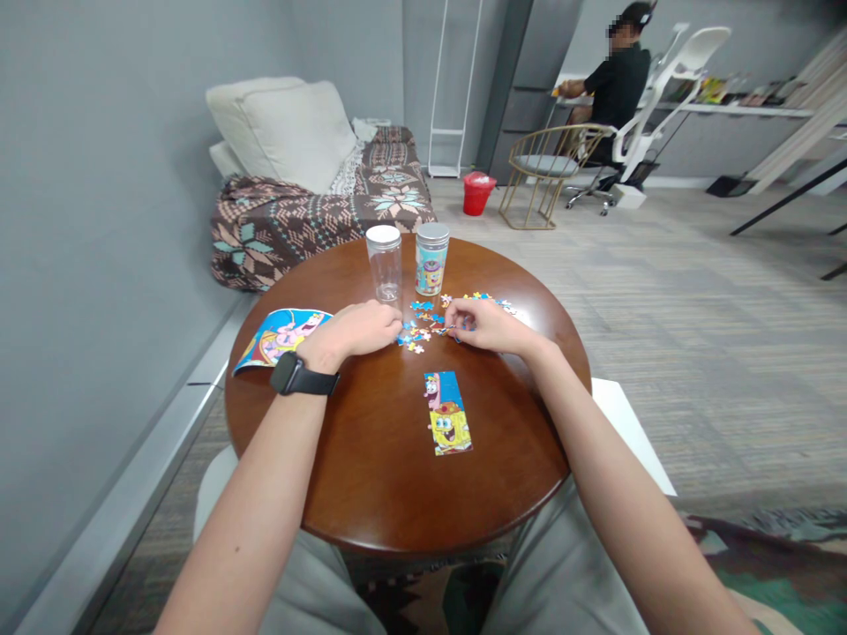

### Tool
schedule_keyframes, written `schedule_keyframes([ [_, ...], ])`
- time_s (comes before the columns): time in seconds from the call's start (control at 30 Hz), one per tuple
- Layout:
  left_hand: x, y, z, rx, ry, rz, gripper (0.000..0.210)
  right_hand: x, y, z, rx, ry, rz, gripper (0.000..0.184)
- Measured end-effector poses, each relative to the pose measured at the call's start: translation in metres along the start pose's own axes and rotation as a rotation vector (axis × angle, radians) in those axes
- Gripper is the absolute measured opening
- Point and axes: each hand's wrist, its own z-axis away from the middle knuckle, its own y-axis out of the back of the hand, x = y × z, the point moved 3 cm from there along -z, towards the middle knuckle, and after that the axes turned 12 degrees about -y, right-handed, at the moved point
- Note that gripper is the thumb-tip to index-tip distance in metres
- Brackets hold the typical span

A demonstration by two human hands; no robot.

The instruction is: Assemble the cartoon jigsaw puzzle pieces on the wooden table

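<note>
I have two jars on the round surface (384,459), upper centre of the frame: one clear jar (387,273) with a white lid and, just right of it, one printed jar (430,265). Below them, at the centre, lie the loose pieces (413,335), too small and too overlapped for me to count, some of them covered by my hands. One joined panel (450,425) lies nearer me, lower centre, well apart from the pile. One picture sheet (278,339) is at the left, its right end hidden behind my left arm.

My left grip (369,328) is curled at the pile's left edge, its fingertips turned away; I cannot tell if it has hold of anything. My right grip (488,326) is among the pieces, thumb and fingers bent close together; whether a piece is between them I cannot make out. Both forearms are cut off by the bottom edge.
</note>
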Motion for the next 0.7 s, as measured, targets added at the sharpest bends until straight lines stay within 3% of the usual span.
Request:
schedule_keyframes([
  [0.43, -0.0012, -0.0007, 0.0005, 0.006, -0.012, -0.001, 0.040, -0.0017, 0.0008, -0.0003, 0.016, 0.087, 0.055, 0.008],
  [0.7, -0.0008, -0.0014, -0.0003, 0.017, -0.041, -0.013, 0.041, 0.0011, -0.0009, -0.0004, -0.005, -0.008, 0.004, 0.004],
])
